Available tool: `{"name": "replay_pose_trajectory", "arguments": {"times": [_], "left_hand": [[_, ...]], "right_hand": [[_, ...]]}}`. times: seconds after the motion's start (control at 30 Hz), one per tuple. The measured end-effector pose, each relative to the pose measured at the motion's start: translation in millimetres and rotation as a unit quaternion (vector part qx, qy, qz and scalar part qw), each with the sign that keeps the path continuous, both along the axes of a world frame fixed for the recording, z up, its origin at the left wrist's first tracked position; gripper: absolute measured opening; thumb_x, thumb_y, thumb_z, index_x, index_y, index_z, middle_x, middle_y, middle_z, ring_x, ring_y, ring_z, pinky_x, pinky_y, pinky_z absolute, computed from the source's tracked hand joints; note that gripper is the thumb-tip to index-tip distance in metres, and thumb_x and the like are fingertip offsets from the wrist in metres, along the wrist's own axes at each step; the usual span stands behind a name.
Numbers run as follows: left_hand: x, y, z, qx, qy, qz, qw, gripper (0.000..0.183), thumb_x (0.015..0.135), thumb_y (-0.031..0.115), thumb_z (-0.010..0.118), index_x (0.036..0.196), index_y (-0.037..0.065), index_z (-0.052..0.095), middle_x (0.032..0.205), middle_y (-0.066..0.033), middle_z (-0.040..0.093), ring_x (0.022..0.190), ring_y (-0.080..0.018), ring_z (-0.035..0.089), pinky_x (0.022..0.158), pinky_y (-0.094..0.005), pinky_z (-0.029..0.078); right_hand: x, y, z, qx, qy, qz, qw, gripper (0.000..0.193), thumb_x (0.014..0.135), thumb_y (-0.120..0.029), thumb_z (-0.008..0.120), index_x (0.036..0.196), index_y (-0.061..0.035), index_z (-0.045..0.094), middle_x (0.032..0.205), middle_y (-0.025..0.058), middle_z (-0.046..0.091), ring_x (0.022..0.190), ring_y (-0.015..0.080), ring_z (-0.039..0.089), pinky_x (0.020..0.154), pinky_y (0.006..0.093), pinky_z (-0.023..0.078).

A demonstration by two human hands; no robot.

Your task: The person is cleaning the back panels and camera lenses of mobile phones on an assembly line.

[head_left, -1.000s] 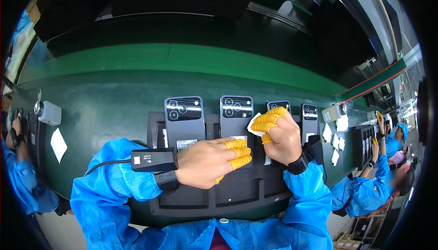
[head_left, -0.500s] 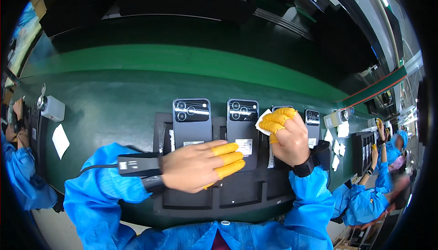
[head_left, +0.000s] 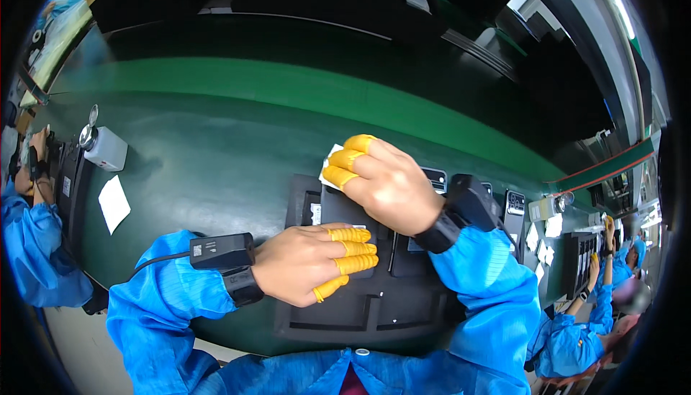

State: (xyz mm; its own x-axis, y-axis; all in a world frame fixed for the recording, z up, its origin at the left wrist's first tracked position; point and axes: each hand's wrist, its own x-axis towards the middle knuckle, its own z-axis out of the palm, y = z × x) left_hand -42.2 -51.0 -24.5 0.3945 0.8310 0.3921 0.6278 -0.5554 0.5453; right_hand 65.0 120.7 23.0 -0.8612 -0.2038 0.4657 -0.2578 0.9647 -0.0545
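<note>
A black tray (head_left: 338,323) lies on the green belt right in front of me, with several dark phones set in its slots. My left hand (head_left: 309,269), with yellow finger cots, rests flat on the near end of one phone (head_left: 338,211). My right hand (head_left: 389,186), also in yellow cots, presses a white cloth (head_left: 330,161) on the far end of that phone. More phones (head_left: 515,204) show to the right of my right wrist. Both arms wear blue sleeves and black wrist devices.
A small white dispenser (head_left: 106,146) and a white paper slip (head_left: 115,204) sit on the belt (head_left: 252,107) to the left. One person in blue (head_left: 29,236) works at the left edge, and others in blue (head_left: 576,323) at the right.
My right hand has carried the white cloth leftward, from the phones at the right onto the phone at the tray's left. My left hand stayed flat on the tray.
</note>
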Motion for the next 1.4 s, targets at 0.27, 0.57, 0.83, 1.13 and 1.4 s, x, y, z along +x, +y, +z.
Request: {"name": "replay_pose_trajectory", "arguments": {"times": [0.27,0.57,0.83,1.13,1.4], "left_hand": [[1.5,-3.7,-3.0,-0.021,-0.017,0.001,1.000,0.058,0.068,0.011,0.063,0.126,0.003,0.061,0.126,-0.0127,0.061,0.127,-0.0308,0.052,0.108,-0.0388,0.042],[2.8,-4.7,-1.4,-0.025,-0.021,0.007,0.999,0.055,0.072,0.014,0.062,0.125,0.002,0.061,0.124,-0.0119,0.062,0.124,-0.0283,0.055,0.110,-0.0361,0.040],[1.4,-2.2,4.1,-0.019,-0.029,-0.002,0.999,0.053,0.072,0.013,0.061,0.124,0.001,0.061,0.124,-0.0135,0.061,0.122,-0.0290,0.056,0.109,-0.0370,0.041],[4.6,-2.5,-2.5,-0.008,-0.040,0.005,0.999,0.056,0.072,0.010,0.059,0.128,0.006,0.060,0.121,-0.0137,0.062,0.126,-0.0271,0.054,0.112,-0.0401,0.039],[5.4,-1.7,-4.1,-0.013,-0.027,0.002,1.000,0.057,0.071,0.010,0.060,0.128,0.007,0.060,0.121,-0.0132,0.062,0.126,-0.0269,0.053,0.112,-0.0406,0.039]], "right_hand": [[17.7,-3.6,2.4,0.039,-0.015,-0.015,0.999,0.017,0.062,-0.013,0.064,0.075,-0.0029,0.068,0.078,0.0061,0.055,0.088,0.0243,0.057,0.080,0.0342,0.051],[28.9,-4.7,16.2,-0.003,-0.053,-0.024,0.998,0.034,0.054,-0.009,0.065,0.086,-0.0015,0.071,0.088,0.0085,0.062,0.085,0.0268,0.061,0.076,0.0363,0.055],[27.0,-8.7,8.4,0.030,-0.092,0.020,0.995,0.036,0.048,-0.011,0.062,0.081,0.0011,0.070,0.080,0.0088,0.060,0.085,0.0268,0.063,0.076,0.0370,0.056],[33.2,2.0,17.9,-0.013,-0.036,-0.088,0.995,0.025,0.057,-0.003,0.066,0.082,-0.0009,0.069,0.088,0.0099,0.064,0.085,0.0291,0.061,0.076,0.0378,0.054],[10.4,5.5,-4.1,-0.055,-0.025,-0.041,0.997,0.022,0.059,0.004,0.064,0.080,-0.0018,0.065,0.079,0.0121,0.056,0.076,0.0319,0.056,0.073,0.0389,0.051]]}}
